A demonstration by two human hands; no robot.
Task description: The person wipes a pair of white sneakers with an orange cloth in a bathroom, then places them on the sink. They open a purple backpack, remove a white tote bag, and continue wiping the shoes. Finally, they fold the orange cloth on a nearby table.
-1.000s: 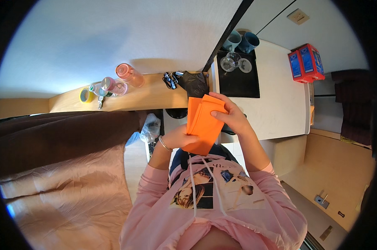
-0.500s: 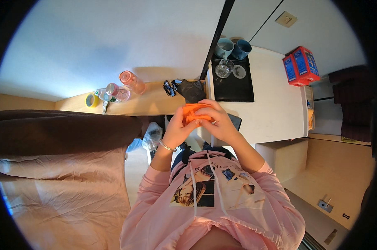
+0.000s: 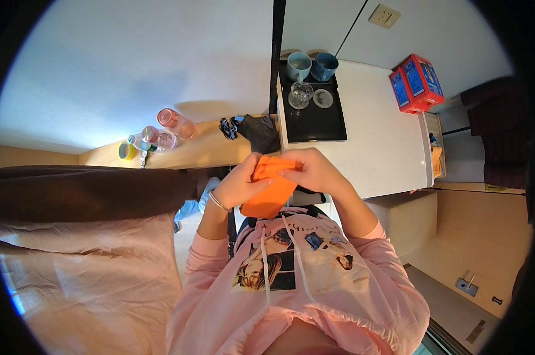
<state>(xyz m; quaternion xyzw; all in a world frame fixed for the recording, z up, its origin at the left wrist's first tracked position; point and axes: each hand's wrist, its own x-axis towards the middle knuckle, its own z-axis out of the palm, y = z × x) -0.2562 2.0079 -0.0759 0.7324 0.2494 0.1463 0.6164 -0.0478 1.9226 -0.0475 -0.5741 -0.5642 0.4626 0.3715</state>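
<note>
A bright orange folded cloth [image 3: 270, 196] hangs between my hands, in front of my chest and close to the counter's near corner. It looks soft, with a flat, roughly rectangular part hanging toward me and a bunched upper edge. My left hand [image 3: 241, 181] grips its left side, thumb lying across the front. At the upper right edge, my right hand [image 3: 312, 171] pinches it between thumb and fingers. The fingers behind the cloth are hidden. A bracelet [image 3: 219, 201] circles my left wrist.
On the white counter [image 3: 374, 154], a black tray [image 3: 315, 124] carries two mugs, a glass cup and a round lid. Red-and-blue boxes [image 3: 418, 83] stand farther right. Bottles [image 3: 177, 124], yellow tape [image 3: 125, 151] and a black pouch [image 3: 260, 133] sit on the wooden shelf [image 3: 205, 148]. A bed [image 3: 90, 266] lies left.
The orange cloth, bunched up between my hands before, now hangs down flatter and longer toward me. My right hand has shifted to its upper edge. The view has turned slightly.
</note>
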